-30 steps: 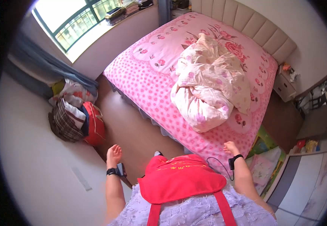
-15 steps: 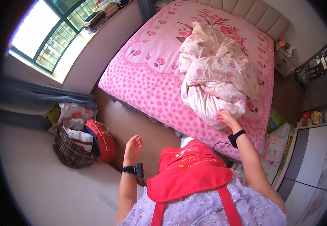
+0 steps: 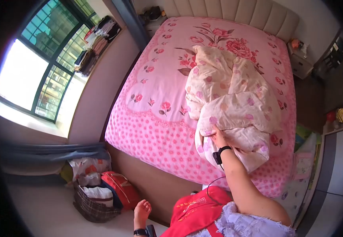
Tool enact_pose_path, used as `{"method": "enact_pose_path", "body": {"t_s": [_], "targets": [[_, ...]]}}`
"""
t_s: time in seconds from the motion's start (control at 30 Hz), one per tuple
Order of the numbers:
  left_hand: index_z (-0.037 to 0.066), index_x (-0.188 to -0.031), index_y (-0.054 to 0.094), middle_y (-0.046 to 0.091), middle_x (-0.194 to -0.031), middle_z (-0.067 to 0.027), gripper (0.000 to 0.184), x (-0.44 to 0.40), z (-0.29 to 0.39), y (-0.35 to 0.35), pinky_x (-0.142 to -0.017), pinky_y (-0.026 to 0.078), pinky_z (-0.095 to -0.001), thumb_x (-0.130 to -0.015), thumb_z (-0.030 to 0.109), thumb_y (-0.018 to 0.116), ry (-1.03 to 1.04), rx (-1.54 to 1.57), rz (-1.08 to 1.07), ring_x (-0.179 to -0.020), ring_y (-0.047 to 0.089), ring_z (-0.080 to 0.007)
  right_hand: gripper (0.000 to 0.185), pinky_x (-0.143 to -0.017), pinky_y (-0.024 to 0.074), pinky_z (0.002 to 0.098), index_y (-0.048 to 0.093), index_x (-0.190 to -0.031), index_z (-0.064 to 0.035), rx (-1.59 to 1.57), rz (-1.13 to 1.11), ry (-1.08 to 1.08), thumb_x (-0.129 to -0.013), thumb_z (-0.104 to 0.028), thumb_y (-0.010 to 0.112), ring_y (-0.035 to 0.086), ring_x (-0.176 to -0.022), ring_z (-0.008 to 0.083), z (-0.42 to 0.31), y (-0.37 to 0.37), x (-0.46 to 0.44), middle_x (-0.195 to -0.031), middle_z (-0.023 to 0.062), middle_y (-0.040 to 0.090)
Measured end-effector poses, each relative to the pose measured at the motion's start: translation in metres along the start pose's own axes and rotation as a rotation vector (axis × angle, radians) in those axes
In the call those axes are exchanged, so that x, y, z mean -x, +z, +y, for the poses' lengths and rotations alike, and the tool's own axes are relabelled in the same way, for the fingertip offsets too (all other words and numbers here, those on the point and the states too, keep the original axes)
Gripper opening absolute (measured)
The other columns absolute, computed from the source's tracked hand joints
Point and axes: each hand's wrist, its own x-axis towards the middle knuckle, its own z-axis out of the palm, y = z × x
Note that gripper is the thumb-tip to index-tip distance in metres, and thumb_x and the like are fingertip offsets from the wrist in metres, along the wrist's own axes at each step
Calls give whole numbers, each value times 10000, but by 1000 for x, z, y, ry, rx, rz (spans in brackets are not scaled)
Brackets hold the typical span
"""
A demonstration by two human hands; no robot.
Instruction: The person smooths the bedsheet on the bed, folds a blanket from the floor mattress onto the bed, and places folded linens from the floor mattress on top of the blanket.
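Observation:
A cream quilt (image 3: pixel 234 106) with purple and orange floral spots lies bunched on the right half of the bed. My right hand (image 3: pixel 219 139) rests on the quilt's near part, at a fold, with its fingers stretched out and apart. Some of its fingertips are partly hidden against the cloth. My left hand (image 3: pixel 142 209) hangs low beside my body, away from the bed, its fingers loosely bent and holding nothing. Under the quilt is a pink bedsheet (image 3: pixel 151 130) printed with roses and dots.
A red bag (image 3: pixel 121 189) and a plaid bag (image 3: pixel 94 205) stand on the floor at the left. Folded clothes (image 3: pixel 96 45) lie on the windowsill. A nightstand (image 3: pixel 299 65) flanks the padded headboard (image 3: pixel 234 15). At the right stands a white-and-grey cabinet (image 3: pixel 335 166).
My right hand has moved from the quilt's near end farther up onto a fold. My left hand has dropped lower. The view has shifted, and my body leans toward the bed.

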Motion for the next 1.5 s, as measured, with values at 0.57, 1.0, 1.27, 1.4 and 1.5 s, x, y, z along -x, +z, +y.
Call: {"method": "enact_pose_path", "body": {"t_s": [0.57,1.0,1.27,1.4,1.5], "targets": [[95,-1105,529,571,-1048,-80,289,-95,27,336,-894,420,-397,-905,267,413,-441,-682,-1001,-1004,528,-205,536,-989,317,509,425,-1270,-69,-781,39,-205,-813,-338,344,395,-1215,294,-236,-87,292,-1301,104,435],[34,-1177,429,542,-1080,-200,575,-94,-203,396,-891,421,-443,-834,493,478,-826,-332,-1029,-1005,523,-334,324,-739,463,411,441,-970,39,285,1005,-936,-886,-273,416,542,-890,247,-191,-23,570,-1028,157,527],[28,-1122,515,586,-1070,-157,361,-160,-118,392,-877,448,-388,-841,253,486,-531,-459,-951,-965,567,-284,563,-999,324,413,353,-1298,-49,296,834,-654,-876,-411,438,414,-1174,301,-143,-71,529,-1292,153,401],[37,-1054,574,637,-954,-111,291,-183,-60,393,-768,513,-343,-864,243,494,-422,-772,-1046,-807,634,-211,487,-907,411,407,443,-1226,-95,-196,665,-404,-821,-336,568,503,-1058,246,-92,-117,496,-1147,110,511],[44,-1046,578,645,-920,-90,265,-193,-50,397,-709,531,-322,-863,223,508,-367,-809,-984,-780,640,-202,427,-816,466,401,528,-1124,-113,-704,525,-53,-768,-320,643,559,-948,192,-33,-178,457,-989,47,583]]}}
